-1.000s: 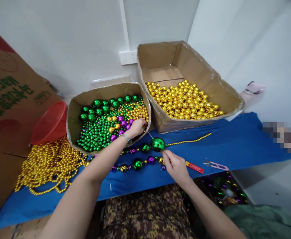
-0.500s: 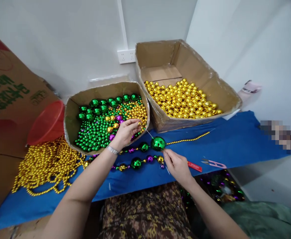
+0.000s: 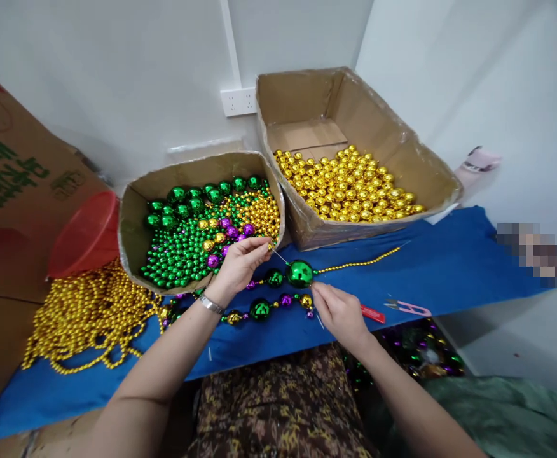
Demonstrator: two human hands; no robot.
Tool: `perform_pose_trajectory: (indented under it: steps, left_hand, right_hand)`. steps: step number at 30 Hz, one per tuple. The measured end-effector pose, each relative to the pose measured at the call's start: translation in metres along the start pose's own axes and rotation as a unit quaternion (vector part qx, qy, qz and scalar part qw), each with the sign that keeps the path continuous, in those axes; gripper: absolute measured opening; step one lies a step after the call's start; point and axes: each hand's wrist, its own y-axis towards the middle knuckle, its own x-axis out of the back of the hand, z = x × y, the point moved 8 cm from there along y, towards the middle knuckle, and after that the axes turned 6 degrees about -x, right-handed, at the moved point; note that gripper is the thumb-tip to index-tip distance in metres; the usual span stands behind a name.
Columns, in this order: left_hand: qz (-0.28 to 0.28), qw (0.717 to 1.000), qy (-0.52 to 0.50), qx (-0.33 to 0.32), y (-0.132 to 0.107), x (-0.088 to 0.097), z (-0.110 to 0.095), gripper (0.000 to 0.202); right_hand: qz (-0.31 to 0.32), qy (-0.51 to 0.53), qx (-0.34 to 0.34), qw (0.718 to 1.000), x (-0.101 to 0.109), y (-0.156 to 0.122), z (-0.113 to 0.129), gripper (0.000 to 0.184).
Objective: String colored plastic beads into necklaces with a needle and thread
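Left hand (image 3: pixel 240 266) pinches a gold bead (image 3: pixel 269 246), string (image 3: pixel 280 256) slanting rightward, toward the tabletop's (image 3: pixel 426 273) front edge, to the green ball (image 3: pixel 299 273) the right hand (image 3: pixel 341 315) grips.

The left hand (image 3: pixel 238 266) covers part of the near rim of the smaller bead box (image 3: pixel 187 170) and a stretch of the bead strand (image 3: pixel 260 310). At its fingertips, the small gold bead (image 3: pixel 269 247) is too tiny to show how the thread (image 3: pixel 280 256) meets it. The right hand (image 3: pixel 340 315) hides its own grip near the large green ball (image 3: pixel 300 273) and one end of the red tool (image 3: pixel 374 314). The tall carton (image 3: pixel 16 261) runs off the left edge, both forearms (image 3: pixel 159 356) leave at the bottom, and on the right a pixelated patch (image 3: pixel 540 250) lies near a blurred pink object (image 3: pixel 481 159).
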Motion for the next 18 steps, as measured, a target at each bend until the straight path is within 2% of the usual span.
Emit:
perform_pose_trajectory:
  steps: [8,13,16,18]
  left_hand:
    - [-0.013,0.999,0.049,-0.013,0.001,-0.005,-0.002,0.028]
    - [0.024,0.991,0.11,-0.07,0.0,-0.022,-0.009,0.031]
    - [0.035,0.99,0.095,-0.096,-0.004,-0.035,0.0,0.04]
    - [0.04,0.992,0.089,-0.082,-0.007,-0.044,0.018,0.037]
  right_hand:
    - [-0.009,-0.064,0.016,0.998,0.005,-0.002,-0.002,0.027]
    - [-0.01,-0.06,-0.013,0.998,0.013,0.002,-0.019,0.025]
    - [-0.007,-0.006,-0.07,0.998,0.009,0.001,-0.042,0.022]
    - [0.029,0.019,-0.108,0.994,-0.006,-0.004,-0.057,0.021]
